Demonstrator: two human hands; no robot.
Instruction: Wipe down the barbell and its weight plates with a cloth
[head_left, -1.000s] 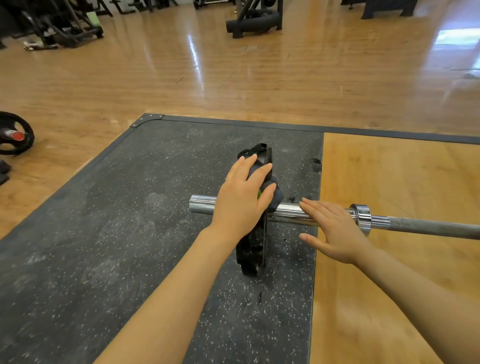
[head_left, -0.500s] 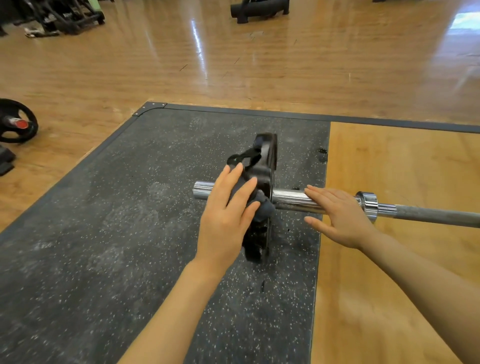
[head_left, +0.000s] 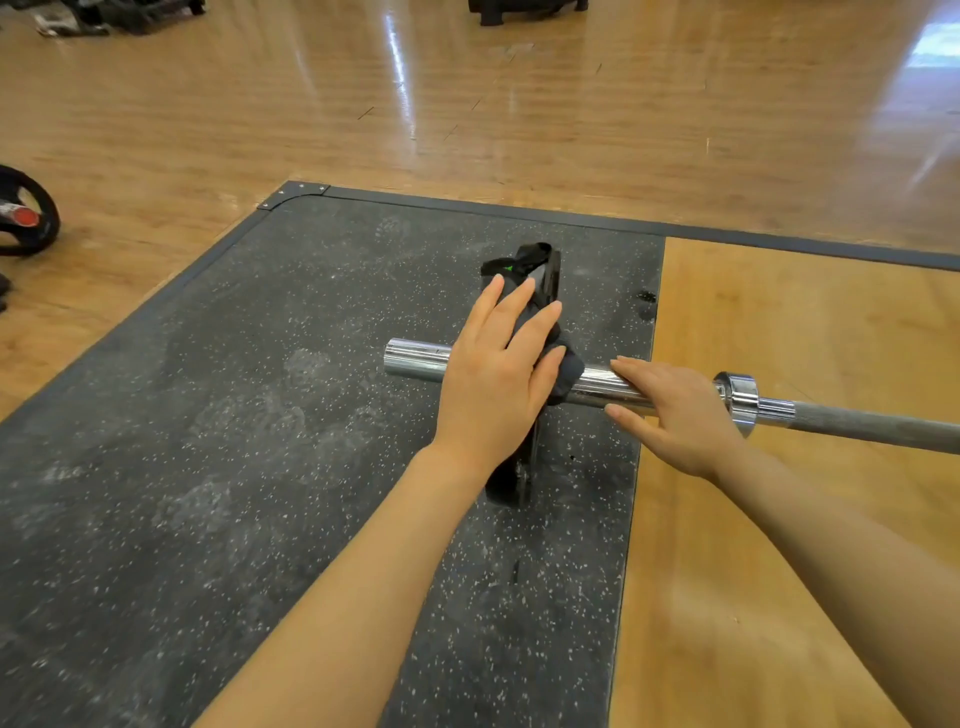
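A steel barbell (head_left: 852, 423) lies across the platform, its chrome sleeve (head_left: 415, 359) pointing left. One black weight plate (head_left: 551, 275) stands on edge on the sleeve. My left hand (head_left: 498, 374) presses a dark cloth (head_left: 569, 370) flat against the plate's left face, fingers straight and spread. Most of the cloth is hidden under that hand. My right hand (head_left: 680, 415) rests on the sleeve just right of the plate, fingers extended along the chrome, near the collar (head_left: 740, 400).
The plate stands on a speckled black rubber mat (head_left: 208, 467), with a wooden platform panel (head_left: 805, 571) to its right. Another black plate with a red-tipped bar (head_left: 26, 215) lies on the wood floor at far left. Dark gym equipment (head_left: 524, 10) stands at the back.
My left hand with the cloth has slid up and away along the plate's face, after moving down toward the sleeve half a second ago. My right hand has stayed on the sleeve.
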